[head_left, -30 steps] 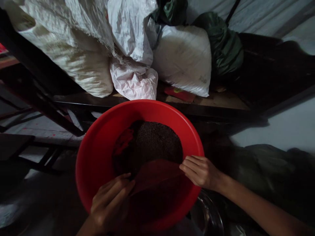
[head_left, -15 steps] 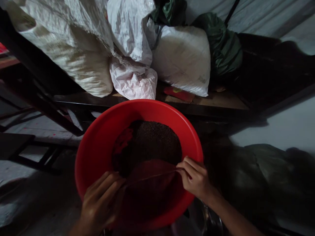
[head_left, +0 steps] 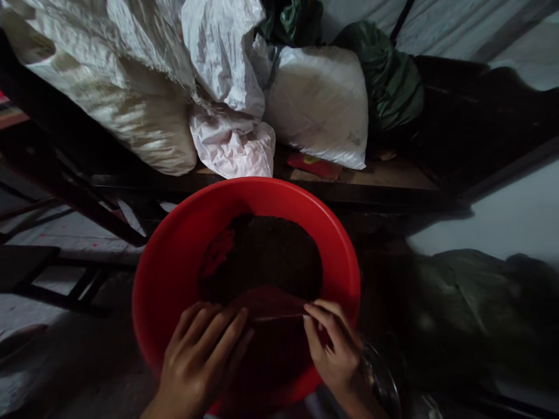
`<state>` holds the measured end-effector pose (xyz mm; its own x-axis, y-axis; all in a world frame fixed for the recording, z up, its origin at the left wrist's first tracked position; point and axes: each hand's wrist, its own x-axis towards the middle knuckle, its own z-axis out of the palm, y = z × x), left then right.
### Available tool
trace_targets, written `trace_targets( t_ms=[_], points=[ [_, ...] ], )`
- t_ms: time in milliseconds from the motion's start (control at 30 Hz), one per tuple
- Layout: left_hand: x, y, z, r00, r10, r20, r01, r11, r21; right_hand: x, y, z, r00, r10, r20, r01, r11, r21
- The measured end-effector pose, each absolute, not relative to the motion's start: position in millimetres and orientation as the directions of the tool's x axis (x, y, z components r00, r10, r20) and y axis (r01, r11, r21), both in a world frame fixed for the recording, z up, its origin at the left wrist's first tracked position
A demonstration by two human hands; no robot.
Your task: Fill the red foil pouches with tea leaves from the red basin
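A large red plastic basin (head_left: 174, 244) stands in front of me, with dark, grainy material (head_left: 271, 250) heaped on its bottom. Over the near side of the basin, a thin see-through plastic bag (head_left: 273, 299) is stretched between my hands. My left hand (head_left: 201, 349) grips the bag's edge at the left, fingers bent over it and the thumb mostly hidden. At the right, my right hand (head_left: 334, 343) pinches the same edge between thumb and fingertips. The bag's lower part is dim against the red basin.
Behind the basin, white woven sacks (head_left: 148, 110), a pinkish bag (head_left: 233, 145), a stuffed white bag (head_left: 318, 105) and a green bag (head_left: 388, 81) rest on a dark wooden bench (head_left: 393, 174). A dark stool (head_left: 30, 265) is at left. A shiny metal vessel (head_left: 382, 372) sits right of the basin.
My hands have come closer together, the left moving right and the right moving left and slightly down. The bag's edge between them is shorter and lower.
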<state>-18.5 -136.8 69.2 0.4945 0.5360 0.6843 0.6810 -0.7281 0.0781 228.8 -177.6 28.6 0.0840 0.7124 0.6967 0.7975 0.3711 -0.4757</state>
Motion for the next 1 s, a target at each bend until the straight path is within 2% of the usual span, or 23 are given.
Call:
trace_targets(
  t_ms=[100,167,300,367,433,600,867,1000],
  points=[
    [-17,-124,91,0.612,0.584,0.533,0.635,-0.765,0.109,238,-165,38,0.015,0.708,0.706,0.772,0.440,-0.458],
    [-17,-116,100,0.622,0.669,0.408,0.645,-0.732,0.217,238,-157,44,-0.030,0.699,0.715,0.790,0.454,-0.411],
    [-8,-101,118,0.524,0.852,-0.006,0.739,-0.451,0.501,218,-153,60,-0.216,0.630,0.746,0.845,0.503,-0.180],
    [1,-93,127,0.457,0.871,-0.179,0.788,-0.303,0.536,206,-153,65,-0.315,0.603,0.733,0.809,0.575,-0.125],
    [11,-86,134,0.428,0.864,-0.265,0.805,-0.232,0.546,198,-152,66,-0.339,0.596,0.728,0.776,0.614,-0.142],
    [14,-67,138,0.469,0.835,-0.288,0.769,-0.225,0.598,202,-146,63,-0.245,0.676,0.695,0.789,0.556,-0.262],
    [9,-47,139,0.496,0.836,-0.236,0.728,-0.251,0.638,206,-125,71,-0.265,0.750,0.606,0.815,0.510,-0.275],
    [16,-40,141,0.570,0.794,-0.213,0.660,-0.288,0.694,204,-119,72,-0.312,0.748,0.586,0.798,0.541,-0.266]
  ],
)
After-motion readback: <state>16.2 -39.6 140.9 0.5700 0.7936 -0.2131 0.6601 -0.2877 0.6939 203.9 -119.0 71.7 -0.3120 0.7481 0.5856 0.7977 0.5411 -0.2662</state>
